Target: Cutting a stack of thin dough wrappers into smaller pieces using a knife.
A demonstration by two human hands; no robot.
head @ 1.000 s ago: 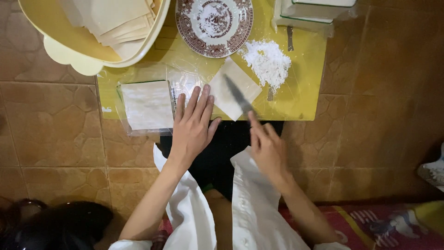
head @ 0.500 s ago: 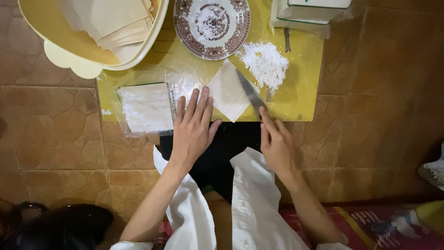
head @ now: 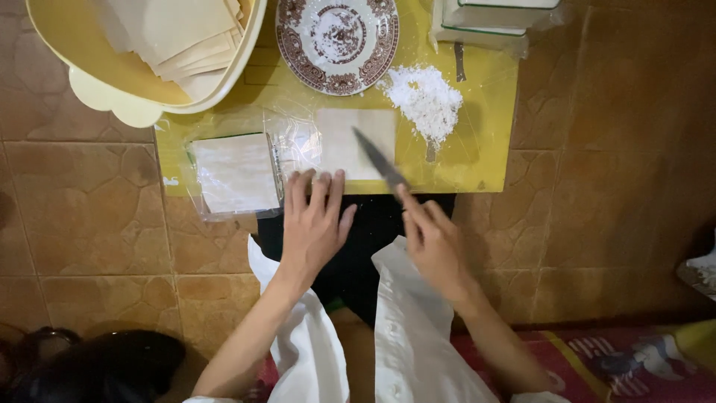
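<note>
My right hand [head: 434, 242] grips a dark-bladed knife [head: 379, 160] whose blade lies diagonally across the right side of a pale square dough sheet [head: 344, 142] on a yellow board [head: 488, 153]. My left hand [head: 313, 224] rests flat with fingers spread at the board's near edge, fingertips just below the sheet's left corner. A stack of pale sheets in clear plastic wrap [head: 236, 173] lies to the left of that hand.
A brown-patterned plate [head: 337, 41] stands at the board's far side beside a heap of white flour [head: 426, 98]. A yellow basin [head: 97, 67] holding more sheets overhangs the left. White boxes [head: 492, 22] sit far right. Tiled floor surrounds the board.
The dough sheet has turned from a diagonal lie to square with the board. My left hand has slid back toward the near edge, and the knife moved with my right hand.
</note>
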